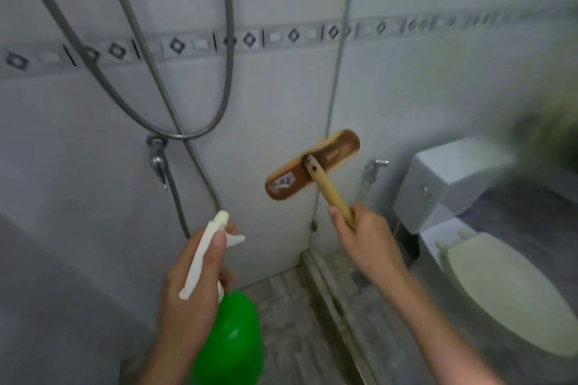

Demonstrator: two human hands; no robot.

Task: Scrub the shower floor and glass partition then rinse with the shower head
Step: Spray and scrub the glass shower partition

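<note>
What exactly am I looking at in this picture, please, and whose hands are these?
There is no machine here. The one picture comes from a wide-angle camera worn on a person's head, looking forward and down, so the two bare hands are the wearer's own.

The left hand grips a green spray bottle by its white trigger head, nozzle pointing toward the wall. The right hand holds the wooden handle of a scrub brush, raised with the back of its head facing the camera, in front of the tiled wall.

A shower hose loops down the wall to a tap. Below is the mottled shower floor, edged by a metal track. Beyond it, on the right, stands a toilet with its lid closed. The edges of the picture are blurred.
</note>
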